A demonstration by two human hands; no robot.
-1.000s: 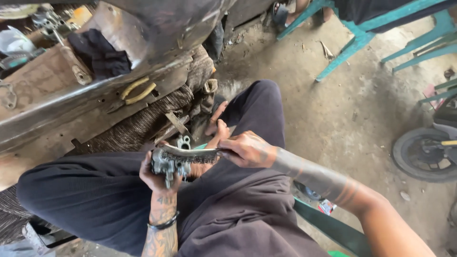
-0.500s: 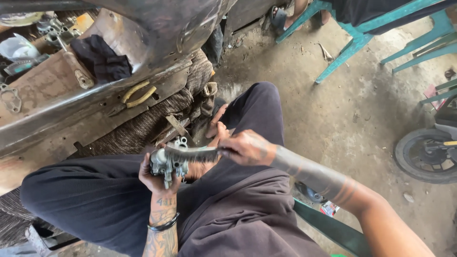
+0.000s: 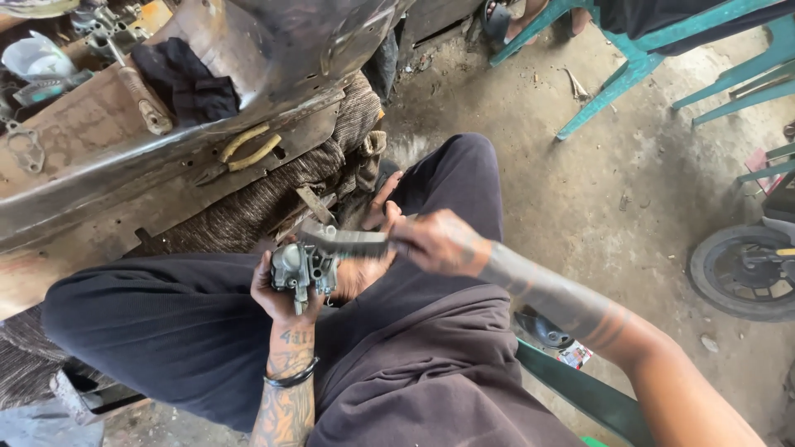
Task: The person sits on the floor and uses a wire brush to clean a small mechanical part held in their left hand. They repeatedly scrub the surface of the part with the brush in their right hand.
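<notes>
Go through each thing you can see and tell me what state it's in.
Left hand: closed around the metal engine part.
Right hand: closed on the wire brush, bristles against the part.
Pliers: lying shut on the rusty panel.
Black cloth: crumpled.
Wheel: resting on the floor.

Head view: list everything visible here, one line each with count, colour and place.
carburettor: one, grey metal, in left hand over the lap
wire brush: one, dark, on the carburettor's top
pliers: one, yellow handles, on the rusty panel
black cloth: one, upper left on the panel
wooden-handled tool: one, brown, beside the cloth
teal chair legs: several, top right
wheel: one, black, right edge
concrete floor: grey, dusty
left hand: grips the carburettor
right hand: grips the brush handle
</notes>
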